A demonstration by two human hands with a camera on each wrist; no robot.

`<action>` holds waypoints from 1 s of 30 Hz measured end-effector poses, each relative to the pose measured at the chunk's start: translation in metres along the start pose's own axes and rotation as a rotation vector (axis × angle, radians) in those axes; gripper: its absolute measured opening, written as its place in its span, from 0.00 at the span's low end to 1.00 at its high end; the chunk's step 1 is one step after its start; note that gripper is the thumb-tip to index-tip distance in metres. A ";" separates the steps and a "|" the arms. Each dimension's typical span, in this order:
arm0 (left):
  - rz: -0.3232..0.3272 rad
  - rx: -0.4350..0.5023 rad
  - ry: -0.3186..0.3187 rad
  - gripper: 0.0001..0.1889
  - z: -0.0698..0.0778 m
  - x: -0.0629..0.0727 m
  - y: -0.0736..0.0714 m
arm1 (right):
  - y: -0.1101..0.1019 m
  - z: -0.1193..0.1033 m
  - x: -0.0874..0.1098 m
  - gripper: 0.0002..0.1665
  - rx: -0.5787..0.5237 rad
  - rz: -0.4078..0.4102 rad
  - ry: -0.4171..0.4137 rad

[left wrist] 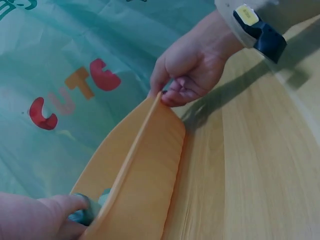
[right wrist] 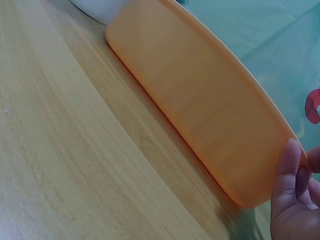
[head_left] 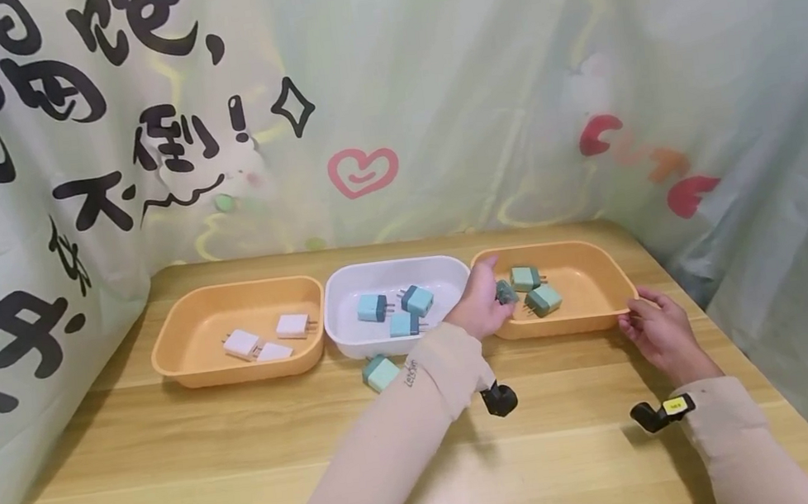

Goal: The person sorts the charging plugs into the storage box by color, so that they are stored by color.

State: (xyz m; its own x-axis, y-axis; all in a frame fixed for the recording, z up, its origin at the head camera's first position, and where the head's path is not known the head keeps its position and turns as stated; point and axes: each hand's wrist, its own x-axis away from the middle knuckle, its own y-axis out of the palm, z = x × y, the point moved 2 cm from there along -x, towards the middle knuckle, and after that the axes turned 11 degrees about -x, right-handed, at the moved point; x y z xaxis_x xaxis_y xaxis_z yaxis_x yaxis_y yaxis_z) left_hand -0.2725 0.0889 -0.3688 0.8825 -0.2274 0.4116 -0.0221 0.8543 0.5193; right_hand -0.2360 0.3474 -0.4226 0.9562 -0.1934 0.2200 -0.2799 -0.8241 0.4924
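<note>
My left hand (head_left: 480,301) is over the left end of the right-hand orange tray (head_left: 598,315), pinching a dark green plug charger (head_left: 506,292). That charger (left wrist: 82,212) shows between thumb and fingers in the left wrist view. Two more green chargers, one at the back (head_left: 524,278) and one in front (head_left: 543,300), lie inside this tray. At the tray's right front corner, my right hand (head_left: 664,335) holds the rim between thumb and fingers. The right wrist view shows this hand (right wrist: 295,195) on the tray's end wall (right wrist: 200,100).
Left of centre, another orange tray (head_left: 238,374) holds white chargers (head_left: 242,344). Between the orange trays, a white tray (head_left: 354,343) holds three blue chargers (head_left: 372,307). A light green charger (head_left: 380,373) lies on the wooden table (head_left: 210,457) before it. A printed curtain (head_left: 470,111) hangs behind.
</note>
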 end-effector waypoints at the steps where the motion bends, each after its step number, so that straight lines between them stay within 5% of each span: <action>1: 0.005 -0.009 0.011 0.34 0.000 0.000 0.001 | 0.000 0.000 0.000 0.13 0.000 0.000 -0.002; 10: 0.008 0.016 -0.035 0.43 -0.001 0.001 -0.006 | -0.002 0.002 0.002 0.13 0.002 -0.011 -0.006; 30: -0.221 -0.213 -0.081 0.39 0.015 0.025 -0.042 | -0.002 0.000 0.000 0.13 -0.013 -0.027 -0.008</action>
State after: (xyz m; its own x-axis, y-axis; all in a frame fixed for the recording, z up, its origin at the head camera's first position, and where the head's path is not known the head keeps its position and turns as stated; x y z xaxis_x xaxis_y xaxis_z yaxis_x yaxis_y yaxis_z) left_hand -0.2567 0.0400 -0.3692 0.8147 -0.4478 0.3685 0.2725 0.8565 0.4383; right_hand -0.2351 0.3488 -0.4232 0.9641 -0.1752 0.1994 -0.2547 -0.8221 0.5092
